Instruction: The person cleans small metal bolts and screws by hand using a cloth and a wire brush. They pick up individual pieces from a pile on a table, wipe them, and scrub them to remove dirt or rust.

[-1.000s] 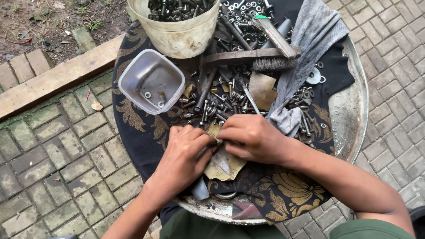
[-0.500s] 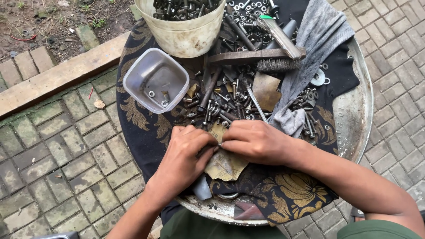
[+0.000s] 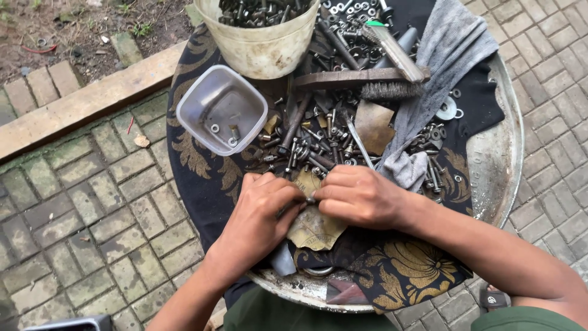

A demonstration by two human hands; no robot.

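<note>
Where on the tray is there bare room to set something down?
Bare cloth lies left of the left hand, below the clear tub. Bare tray rim shows right of the grey rag. The middle, above both hands, is crowded with bolts and a wire brush.

Dull metal hardware on patterned cloth, over a worn metal tray

Bolts and nuts (image 3: 318, 144) are dark, greasy, matt steel; the tray (image 3: 499, 159) is scuffed grey metal; the black cloth (image 3: 202, 165) is soft with gold print; the square tub (image 3: 222, 110) is cloudy translucent plastic; the bucket (image 3: 266, 49) is stained cream plastic; the rag (image 3: 438, 73) is grey knit; the brush (image 3: 361, 79) has a weathered wooden handle and wire bristles.
</note>
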